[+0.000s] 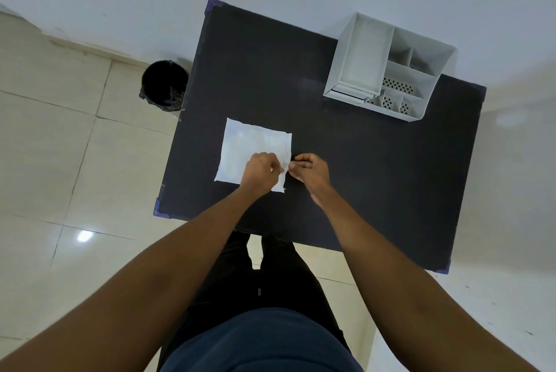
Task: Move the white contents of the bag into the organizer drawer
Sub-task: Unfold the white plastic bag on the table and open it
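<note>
Bag (pixel 249 149) flat on worktop (pixel 361 176); both hands, left (pixel 261 171) & right (pixel 310 170), pinch its near-right edge, prob. to tear it open.

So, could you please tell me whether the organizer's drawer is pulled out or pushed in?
Apparently pushed in: the drawer front sits about flush with the white organizer at its base, showing no open tray. Its contents cannot be seen.
</note>
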